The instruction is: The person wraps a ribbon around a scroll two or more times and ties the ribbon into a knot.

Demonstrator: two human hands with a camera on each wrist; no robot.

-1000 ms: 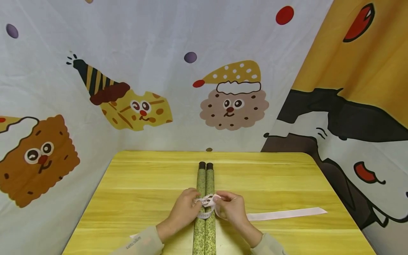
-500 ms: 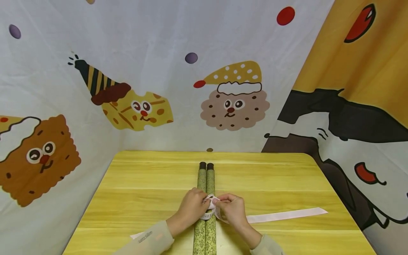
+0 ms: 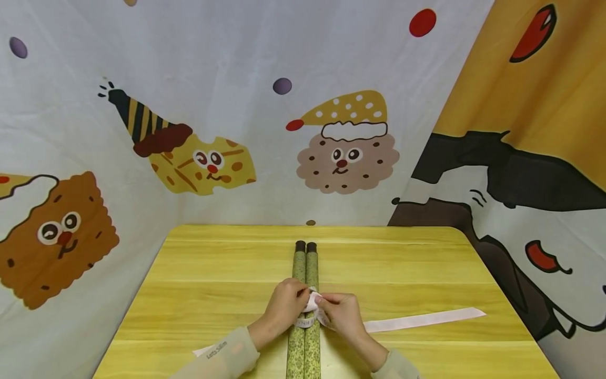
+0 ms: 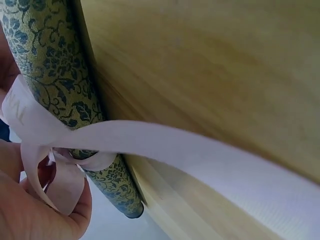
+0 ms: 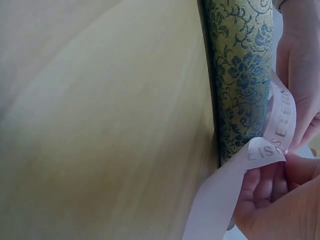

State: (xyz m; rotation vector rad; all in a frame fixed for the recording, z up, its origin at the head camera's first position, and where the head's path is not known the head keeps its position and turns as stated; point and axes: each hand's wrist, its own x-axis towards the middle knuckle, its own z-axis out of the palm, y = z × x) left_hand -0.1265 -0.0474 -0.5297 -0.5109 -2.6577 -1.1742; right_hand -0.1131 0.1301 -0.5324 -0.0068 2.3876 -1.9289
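Note:
Two rolled scrolls lie side by side on the table, a left scroll (image 3: pixel 296 350) and a right scroll (image 3: pixel 313 350), both in floral-patterned fabric with dark end knobs. A pale pink ribbon (image 3: pixel 426 319) with printed letters wraps round both, looping and crossing on top. My left hand (image 3: pixel 282 305) pinches a ribbon loop at the crossing; in the left wrist view its fingers curl round that loop (image 4: pixel 70 187). Just right of it, my right hand (image 3: pixel 344 314) pinches another fold of ribbon (image 5: pixel 267 152) between thumb and fingers.
The wooden table (image 3: pixel 402 263) reaches back to a white cartoon-printed cloth (image 3: pixel 265 200). One ribbon tail stretches right across the tabletop. The other tail's tip (image 3: pixel 203 350) shows beside the left sleeve (image 3: pixel 222 355).
My left hand has moved right, over the scrolls. The ribbon loops between the hands are gathered into a smaller bunch, while my right hand stays nearly in place.

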